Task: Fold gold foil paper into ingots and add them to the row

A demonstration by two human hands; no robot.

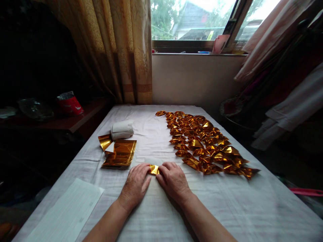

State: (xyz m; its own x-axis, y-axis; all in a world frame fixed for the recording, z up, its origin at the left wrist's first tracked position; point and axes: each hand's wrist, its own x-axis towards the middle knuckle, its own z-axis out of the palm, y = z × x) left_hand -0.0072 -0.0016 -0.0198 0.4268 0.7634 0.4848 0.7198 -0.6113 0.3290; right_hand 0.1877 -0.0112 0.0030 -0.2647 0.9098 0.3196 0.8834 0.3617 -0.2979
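My left hand (136, 183) and my right hand (173, 179) lie side by side on the white cloth of the table (227, 208). Their fingertips meet on a small folded piece of gold foil paper (154, 169) and press it flat against the cloth. To the left of my hands lies a stack of flat gold foil sheets (121, 153), with one curled sheet (105, 141) beside it. To the right spreads a large heap of several folded gold foil pieces (202, 141).
A white roll (122, 130) lies behind the foil sheets. A lined white paper (68, 211) sits at the near left table edge. A dark side shelf with a red packet (69, 103) stands left. Curtain (121, 50), window and hanging clothes are behind.
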